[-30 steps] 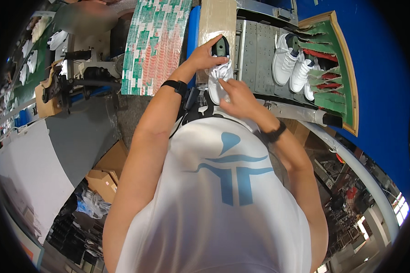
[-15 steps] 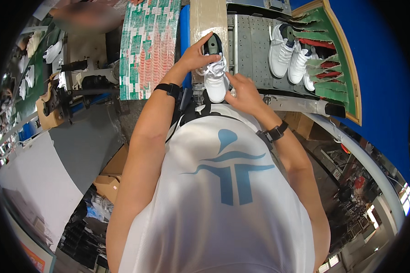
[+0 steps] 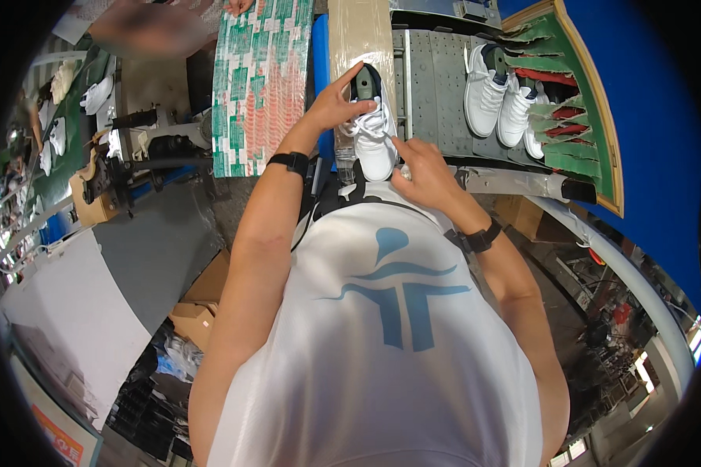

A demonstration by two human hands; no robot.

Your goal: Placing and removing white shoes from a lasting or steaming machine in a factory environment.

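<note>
A white lace-up sneaker [image 3: 378, 158] with a dark lining rests on the plastic-wrapped cardboard [image 3: 358, 35] in front of me, toe toward my body. A dark green insert [image 3: 365, 87] shows in its opening. My left hand [image 3: 336, 107] grips the sneaker around its collar, index finger along the heel end and thumb over the tongue. At the right side of the toe, my right hand [image 3: 428, 177] points its index finger against the upper. Its thumb stands apart from that finger; the other fingers are curled and partly hidden. White laces [image 3: 372, 123] lie loosely across the top.
To the right, several white sneakers [image 3: 487, 97] stand on a grey dotted conveyor [image 3: 436, 86] by a green fringed curtain [image 3: 572, 128]. A green-and-red patterned board [image 3: 261, 93] lies at left. Another person's hand [image 3: 240, 6] is at the far edge. More shoes [image 3: 96, 95] sit far left.
The whole view has shifted slightly, so the scene sits lower and to the right. Both hands keep nearly the same place on the sneaker. More of the other person's hand shows.
</note>
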